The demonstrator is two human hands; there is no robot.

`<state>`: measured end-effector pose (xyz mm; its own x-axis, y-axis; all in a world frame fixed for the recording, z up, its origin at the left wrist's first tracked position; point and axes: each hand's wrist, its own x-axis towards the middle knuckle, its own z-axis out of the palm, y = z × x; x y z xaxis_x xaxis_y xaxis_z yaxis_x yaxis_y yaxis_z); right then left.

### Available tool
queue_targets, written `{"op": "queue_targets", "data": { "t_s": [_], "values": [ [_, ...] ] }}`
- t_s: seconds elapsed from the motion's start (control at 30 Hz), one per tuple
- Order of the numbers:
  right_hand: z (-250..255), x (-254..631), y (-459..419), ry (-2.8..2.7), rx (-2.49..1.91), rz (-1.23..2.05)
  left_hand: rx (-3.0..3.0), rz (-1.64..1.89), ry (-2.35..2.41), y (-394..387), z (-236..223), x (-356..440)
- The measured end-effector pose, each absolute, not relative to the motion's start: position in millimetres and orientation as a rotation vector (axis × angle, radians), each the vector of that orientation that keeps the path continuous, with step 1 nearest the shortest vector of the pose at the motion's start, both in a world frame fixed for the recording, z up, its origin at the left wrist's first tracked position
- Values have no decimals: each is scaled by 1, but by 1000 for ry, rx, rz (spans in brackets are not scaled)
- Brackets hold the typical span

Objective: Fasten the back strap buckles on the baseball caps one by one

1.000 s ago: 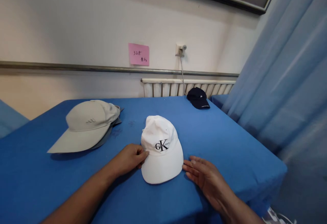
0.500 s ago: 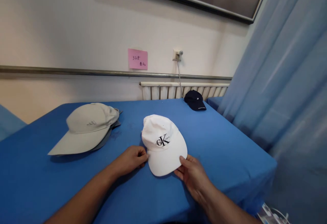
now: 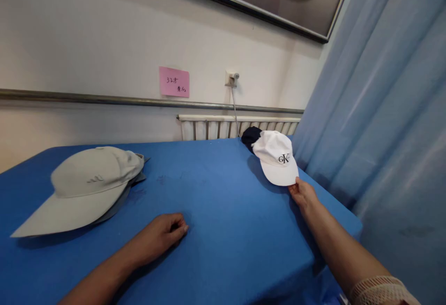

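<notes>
My right hand (image 3: 304, 193) is stretched toward the far right corner of the blue table (image 3: 216, 212) and pinches the brim of a white cap (image 3: 277, 157) with a black logo. That cap hangs just above a dark navy cap (image 3: 249, 136), which it mostly hides. My left hand (image 3: 163, 233) rests on the blue cloth near the front, fingers curled loosely, holding nothing. A beige cap (image 3: 83, 185) lies on the left, stacked on a grey cap whose edge shows beneath.
A blue curtain (image 3: 383, 110) hangs close along the table's right side. Behind the table are a white radiator (image 3: 216, 127), a metal wall rail, a pink note (image 3: 173, 82), a wall socket with a cable (image 3: 231, 79) and a framed picture above.
My right hand gripped the white cap's brim and carried it from the table's front centre to the far right, over the navy cap. My left hand let go and stayed on the cloth.
</notes>
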<state>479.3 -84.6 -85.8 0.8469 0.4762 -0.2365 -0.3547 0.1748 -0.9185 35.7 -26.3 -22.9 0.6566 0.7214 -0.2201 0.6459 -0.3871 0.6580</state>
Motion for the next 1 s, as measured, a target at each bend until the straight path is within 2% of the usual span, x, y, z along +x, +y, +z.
{"op": "queue_targets", "data": {
  "t_s": [0.2, 0.5, 1.0],
  "values": [
    [-99, 530, -84, -37, -1380, 521, 2125, 124, 1035, -22, -28, 33],
    [-104, 555, -100, 48, -1452, 430, 2164, 48, 1068, -19, -24, 36],
    [-115, 572, -71, 51, -1343, 527, 2192, 83, 1060, -14, -41, 29]
  ]
}}
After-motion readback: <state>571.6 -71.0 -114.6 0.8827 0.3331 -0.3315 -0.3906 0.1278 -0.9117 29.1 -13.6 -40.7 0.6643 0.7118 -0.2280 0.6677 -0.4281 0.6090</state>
